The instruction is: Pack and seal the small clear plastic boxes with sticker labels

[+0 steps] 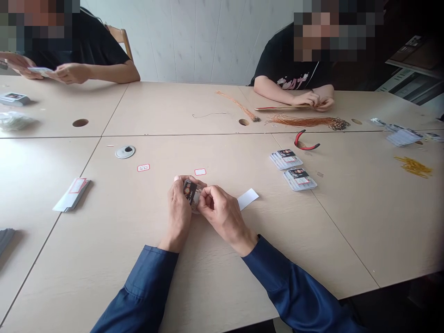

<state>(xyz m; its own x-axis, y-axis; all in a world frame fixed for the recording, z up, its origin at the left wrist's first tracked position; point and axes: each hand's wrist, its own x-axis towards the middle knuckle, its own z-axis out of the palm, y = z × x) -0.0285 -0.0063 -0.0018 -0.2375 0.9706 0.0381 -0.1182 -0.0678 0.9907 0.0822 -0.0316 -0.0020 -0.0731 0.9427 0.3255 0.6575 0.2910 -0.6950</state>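
Note:
My left hand (179, 212) and my right hand (222, 213) meet over the middle of a pale wood table (104, 259). Between them both hands pinch a black printed card in a clear plastic sleeve (190, 191), and my fingers hide much of it. A small white paper slip (248, 199) lies just beyond my right hand, apart from it. Two small red-bordered labels (200, 172) (143, 168) lie on the table beyond my left hand.
Two stacks of sleeved cards (286, 159) (300, 179) and red-handled pliers (305, 141) lie to the right. Beyond them are orange lanyards (308, 121). Two co-workers sit across the table, one with hands on a lanyard strip (284, 107), the other holding a card (40, 70).

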